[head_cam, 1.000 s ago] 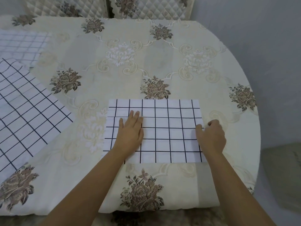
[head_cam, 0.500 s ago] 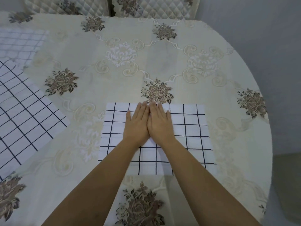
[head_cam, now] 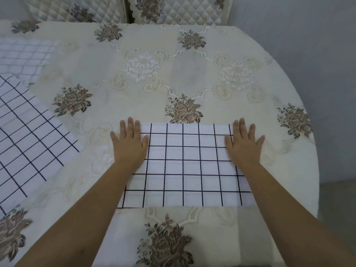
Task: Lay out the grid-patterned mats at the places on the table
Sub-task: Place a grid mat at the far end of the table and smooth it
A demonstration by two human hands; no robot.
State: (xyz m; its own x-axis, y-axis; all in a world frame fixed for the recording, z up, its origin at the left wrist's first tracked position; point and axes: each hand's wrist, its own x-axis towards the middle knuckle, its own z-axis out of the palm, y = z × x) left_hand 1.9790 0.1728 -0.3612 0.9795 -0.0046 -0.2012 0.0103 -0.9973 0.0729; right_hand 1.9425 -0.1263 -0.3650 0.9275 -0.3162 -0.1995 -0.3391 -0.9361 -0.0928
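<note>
A white mat with a black grid (head_cam: 185, 166) lies flat on the table in front of me. My left hand (head_cam: 130, 143) rests flat on its far left corner, fingers spread, palm down. My right hand (head_cam: 243, 144) lies flat the same way on the far right corner. Neither hand grips anything. A second grid mat (head_cam: 28, 143) lies at an angle at the left edge of the view. A third, paler grid mat (head_cam: 23, 58) sits at the far left behind it.
The round table (head_cam: 300, 170) wears a cream cloth with brown rose prints. Its curved edge runs down the right side. Quilted chair backs (head_cam: 173, 10) stand against the far edge. A grey wall and floor lie to the right.
My hands were side by side at the middle of the near mat; they have slid apart to its left and right far corners. The mat lies where it was.
</note>
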